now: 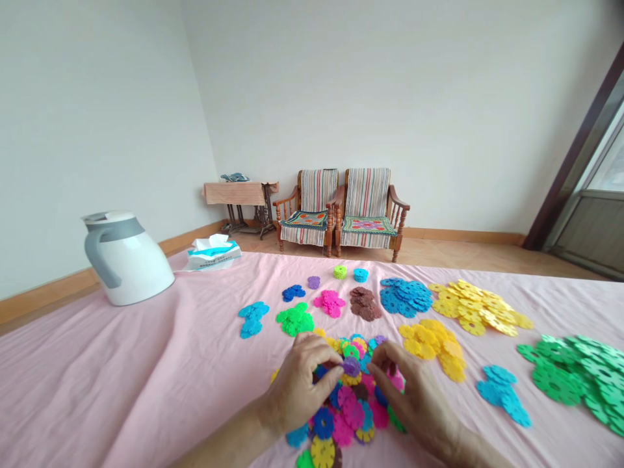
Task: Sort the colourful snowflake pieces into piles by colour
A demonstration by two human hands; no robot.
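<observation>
My left hand point(312, 374) is closed in a pinch, thumb and forefinger on a purple flower-shaped plastic disc point(351, 366) above a mixed pile. Just across from it, my right hand point(414, 393) has its fingers curled in, the tips close to that disc's right side; what they hold, if anything, I cannot make out. Beneath both hands spreads the mixed pile of notched discs point(342, 429) in pink, blue, yellow, brown and green. My hands cover part of this pile.
Sorted discs lie around: green point(560, 377), yellow point(472, 307), blue point(405, 297), brown point(364, 304), pink point(329, 302) and light blue point(502, 393). A white jug point(131, 260) and a tissue box point(213, 255) stand at the left on the pink cloth point(205, 364). Two armchairs point(368, 195) are beyond.
</observation>
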